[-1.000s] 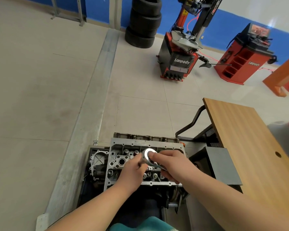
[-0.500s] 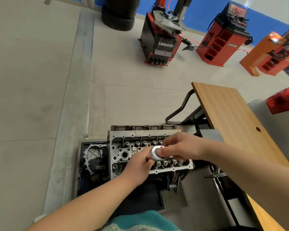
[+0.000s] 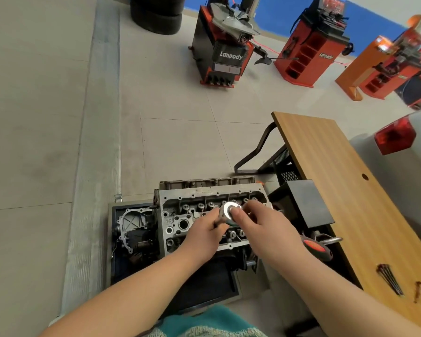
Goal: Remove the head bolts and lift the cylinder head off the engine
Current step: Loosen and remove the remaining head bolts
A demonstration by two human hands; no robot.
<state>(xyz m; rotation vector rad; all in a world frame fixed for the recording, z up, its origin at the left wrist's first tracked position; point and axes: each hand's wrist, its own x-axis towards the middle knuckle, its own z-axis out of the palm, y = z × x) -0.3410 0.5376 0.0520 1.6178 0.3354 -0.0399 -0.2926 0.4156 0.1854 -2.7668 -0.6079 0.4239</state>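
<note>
The grey aluminium cylinder head (image 3: pixel 180 218) sits on the engine block, low in the middle of the view, its valve springs and bolt holes exposed. Over its centre stands a ratchet wrench with a shiny round head (image 3: pixel 228 210). My left hand (image 3: pixel 204 235) is wrapped around the tool just below that round head. My right hand (image 3: pixel 267 227) grips the ratchet from the right, thumb on top of the round head. The red and black handle (image 3: pixel 316 249) sticks out past my right wrist. The bolt under the tool is hidden by my hands.
A wooden desk (image 3: pixel 338 190) stands close on the right, with several dark bolts (image 3: pixel 390 279) lying on it. A black box (image 3: pixel 304 203) sits between desk and engine. A tyre changer (image 3: pixel 225 47), red machines (image 3: pixel 311 45) and stacked tyres (image 3: pixel 156 13) stand far back.
The view has tilted and shifted, bringing the desk and the bolts on it into sight. My right hand has swung the ratchet handle from the front round to the right. Both hands stay on the ratchet.
</note>
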